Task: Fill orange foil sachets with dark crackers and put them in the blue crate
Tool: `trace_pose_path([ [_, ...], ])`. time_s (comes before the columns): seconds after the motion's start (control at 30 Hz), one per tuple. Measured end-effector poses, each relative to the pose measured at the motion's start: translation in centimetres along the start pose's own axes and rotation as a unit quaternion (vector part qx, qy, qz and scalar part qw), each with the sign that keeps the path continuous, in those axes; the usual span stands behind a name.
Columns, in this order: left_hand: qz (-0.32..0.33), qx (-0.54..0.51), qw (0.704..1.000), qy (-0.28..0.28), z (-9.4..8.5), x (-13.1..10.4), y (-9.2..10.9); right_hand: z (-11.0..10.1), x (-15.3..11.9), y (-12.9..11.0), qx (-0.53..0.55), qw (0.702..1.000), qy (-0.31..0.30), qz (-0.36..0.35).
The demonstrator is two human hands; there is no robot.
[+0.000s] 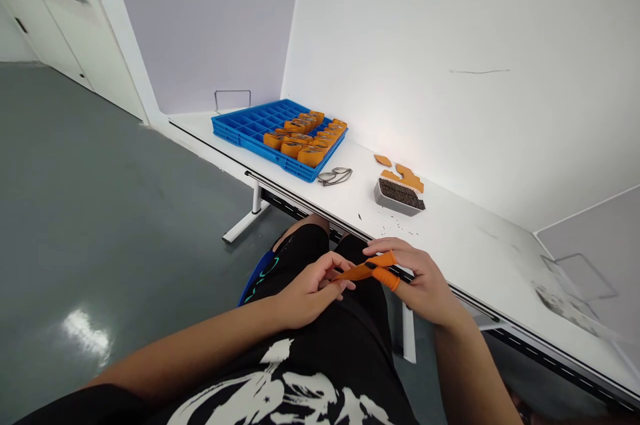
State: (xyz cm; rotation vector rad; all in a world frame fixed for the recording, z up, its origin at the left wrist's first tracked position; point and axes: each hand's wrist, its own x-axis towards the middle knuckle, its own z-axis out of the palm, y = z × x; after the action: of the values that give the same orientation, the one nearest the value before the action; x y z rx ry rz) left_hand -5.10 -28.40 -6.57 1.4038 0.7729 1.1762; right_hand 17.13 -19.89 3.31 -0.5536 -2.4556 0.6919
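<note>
Black shirt [373,345] with white print, nearest of all. Just above the lap, pinches an orange sheet piece [356,272] by both ends: left fingers [326,294] closed on one, right fingers [393,245] on the other, in orange finger cots [387,278], beside a small dark strip [371,266]. Best to keep the left pinch light and steady, press evenly with the right thumb and avoid creasing the sheet; could slip if pulled taut. Beyond, on the white desk [465,232]: gray box [393,203] packed with dark strips, flat orange cutouts [411,178] behind, dark scraps [384,226] in front, eyeglasses [334,176] near a blue divided tray [250,144], partly filled with orange pieces [311,156].
</note>
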Motion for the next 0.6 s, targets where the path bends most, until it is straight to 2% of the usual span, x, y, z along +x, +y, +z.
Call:
trace_pose_path([
  [0.13, -0.025, 0.000, 0.999, 0.048, 0.1, 0.2, 0.1, 0.6, -0.4, 0.6, 0.017, 0.998, 0.026, 0.057],
  [0.33, -0.050, 0.062, 0.994, 0.077, -0.2, 0.3, 0.1, 3.7, -2.2, 0.5, 0.062, 0.993, -0.004, 0.104],
  [0.6, -0.035, 0.168, 0.979, 0.110, -0.6, 0.3, 0.5, 6.9, -3.4, 0.6, 0.030, 0.991, 0.094, 0.093],
])
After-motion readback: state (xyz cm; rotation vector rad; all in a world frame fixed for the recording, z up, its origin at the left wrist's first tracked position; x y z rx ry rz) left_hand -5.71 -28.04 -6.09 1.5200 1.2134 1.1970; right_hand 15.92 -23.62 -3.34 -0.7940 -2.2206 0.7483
